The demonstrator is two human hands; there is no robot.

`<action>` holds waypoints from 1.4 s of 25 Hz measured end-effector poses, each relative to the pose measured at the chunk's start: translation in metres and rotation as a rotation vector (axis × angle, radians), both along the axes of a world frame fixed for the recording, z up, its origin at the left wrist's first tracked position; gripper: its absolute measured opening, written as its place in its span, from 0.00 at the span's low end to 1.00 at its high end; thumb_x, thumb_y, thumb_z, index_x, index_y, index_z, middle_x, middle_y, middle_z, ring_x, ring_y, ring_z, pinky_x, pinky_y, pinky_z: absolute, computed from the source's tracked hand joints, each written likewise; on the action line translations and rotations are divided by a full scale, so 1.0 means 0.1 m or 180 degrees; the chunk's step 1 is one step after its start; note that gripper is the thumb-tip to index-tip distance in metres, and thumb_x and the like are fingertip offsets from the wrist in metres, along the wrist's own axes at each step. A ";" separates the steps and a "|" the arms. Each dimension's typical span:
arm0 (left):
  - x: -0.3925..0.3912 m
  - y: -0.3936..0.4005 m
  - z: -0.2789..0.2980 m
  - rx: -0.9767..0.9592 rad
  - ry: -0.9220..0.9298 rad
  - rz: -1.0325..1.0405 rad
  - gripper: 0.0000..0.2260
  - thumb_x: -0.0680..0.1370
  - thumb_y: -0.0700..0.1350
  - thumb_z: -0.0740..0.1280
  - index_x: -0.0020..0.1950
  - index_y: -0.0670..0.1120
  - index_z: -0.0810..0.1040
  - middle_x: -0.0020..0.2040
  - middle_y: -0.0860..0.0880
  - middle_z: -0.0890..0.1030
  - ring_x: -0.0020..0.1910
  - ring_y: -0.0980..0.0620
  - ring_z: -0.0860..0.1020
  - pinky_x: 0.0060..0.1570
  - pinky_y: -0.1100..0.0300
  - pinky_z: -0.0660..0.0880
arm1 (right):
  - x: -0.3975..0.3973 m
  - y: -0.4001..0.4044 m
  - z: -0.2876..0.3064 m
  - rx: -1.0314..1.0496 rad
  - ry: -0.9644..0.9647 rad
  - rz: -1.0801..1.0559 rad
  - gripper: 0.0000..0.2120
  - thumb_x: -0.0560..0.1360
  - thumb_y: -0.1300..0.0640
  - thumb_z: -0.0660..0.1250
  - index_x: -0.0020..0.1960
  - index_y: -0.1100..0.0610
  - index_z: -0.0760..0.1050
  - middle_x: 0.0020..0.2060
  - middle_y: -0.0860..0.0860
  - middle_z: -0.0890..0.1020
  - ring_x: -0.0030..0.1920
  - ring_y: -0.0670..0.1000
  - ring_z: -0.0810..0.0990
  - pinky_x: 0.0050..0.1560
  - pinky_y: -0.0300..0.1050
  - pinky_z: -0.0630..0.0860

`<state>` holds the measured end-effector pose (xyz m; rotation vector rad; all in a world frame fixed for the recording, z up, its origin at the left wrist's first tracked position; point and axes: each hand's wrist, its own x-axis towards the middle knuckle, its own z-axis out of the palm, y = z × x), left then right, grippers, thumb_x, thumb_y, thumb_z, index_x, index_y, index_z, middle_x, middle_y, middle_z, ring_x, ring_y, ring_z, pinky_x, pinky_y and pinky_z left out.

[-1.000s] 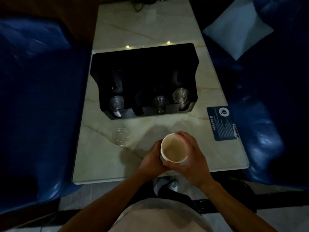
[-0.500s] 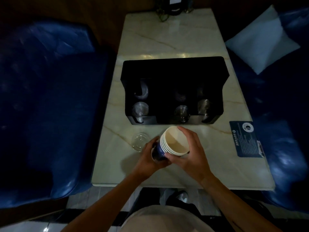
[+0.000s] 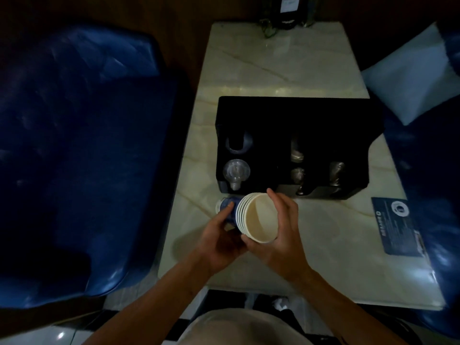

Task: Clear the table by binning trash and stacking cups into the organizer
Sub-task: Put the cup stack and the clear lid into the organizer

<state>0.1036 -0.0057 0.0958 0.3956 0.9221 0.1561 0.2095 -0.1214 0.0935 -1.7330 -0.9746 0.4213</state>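
We are holding a nested stack of paper cups (image 3: 251,217) tipped on its side, mouth toward us, just in front of the black organizer (image 3: 298,115). Our left hand (image 3: 219,241) is closing around the blue bases; our right hand (image 3: 278,235) is wrapping the rims. The blue card (image 3: 395,227) near the table's (image 3: 273,70) right edge is carrying print too small to read. Bare marble is lying open behind the organizer.
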 end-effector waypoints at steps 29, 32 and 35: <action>1.00 2.34 0.90 0.2786 -0.0652 -0.0128 0.42 0.66 0.40 0.74 0.74 0.59 0.58 0.70 0.44 0.70 0.65 0.41 0.75 0.57 0.40 0.77 | 0.40 0.12 -1.83 -0.3007 -0.1657 -0.0133 0.34 0.76 0.31 0.50 0.79 0.41 0.47 0.79 0.47 0.50 0.79 0.54 0.43 0.75 0.67 0.43; 1.25 2.54 0.89 0.3069 -0.0493 -0.0120 0.44 0.67 0.40 0.74 0.75 0.59 0.53 0.69 0.45 0.71 0.64 0.43 0.76 0.55 0.43 0.79 | 0.42 0.14 -1.82 -0.3054 -0.1630 -0.0171 0.34 0.76 0.32 0.50 0.79 0.42 0.50 0.79 0.47 0.52 0.79 0.54 0.46 0.75 0.66 0.43; 1.40 2.59 0.78 0.3482 -0.0334 -0.0257 0.47 0.68 0.38 0.74 0.77 0.54 0.48 0.70 0.45 0.69 0.65 0.45 0.74 0.58 0.45 0.78 | 0.42 0.15 -1.78 -0.3085 -0.1600 -0.0160 0.33 0.76 0.33 0.49 0.79 0.42 0.50 0.79 0.47 0.51 0.79 0.55 0.46 0.75 0.65 0.42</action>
